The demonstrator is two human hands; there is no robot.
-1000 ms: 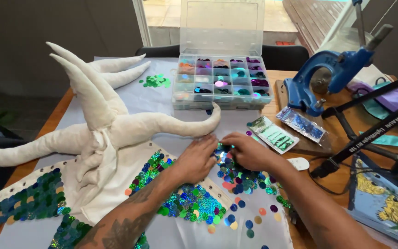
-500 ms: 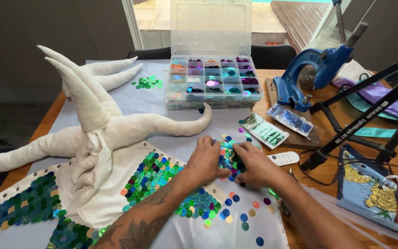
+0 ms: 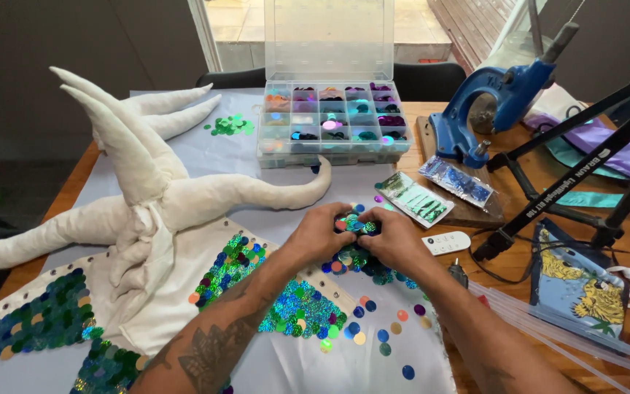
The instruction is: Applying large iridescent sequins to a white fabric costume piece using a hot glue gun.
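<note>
At the far middle of the table we see a clear plastic compartment box (image 3: 333,120) with its lid standing open, each cell holding sequins of a different colour, though the colours in the back cells are hard to sort out. Just right of it two flat clear packets lie side by side, one of green sequins (image 3: 411,198) and one of blue sequins (image 3: 456,181), the blue one resting on a wooden board under a blue hand press (image 3: 491,106). A small white remote (image 3: 446,242) sits near the right wrist, and a black tripod (image 3: 585,168) slants across the right side with white lettering on its leg; its top is cut off by the frame. A blue cloth pouch with a yellow print (image 3: 574,281) lies at the lower right. On the left a white stuffed fabric piece with long horn-like limbs (image 3: 147,197) spreads over pale cloth, its left end running out of view. Our left hand (image 3: 320,233) and right hand (image 3: 391,239) meet knuckle to knuckle over a heap of loose sequins (image 3: 355,255) on the cloth, fingers curled inward and pinching a small cluster of blue and green discs between them; which fingertips grip which discs is hidden by the hands themselves. Both forearms reach up from the lower edge, the left one tattooed.
</note>
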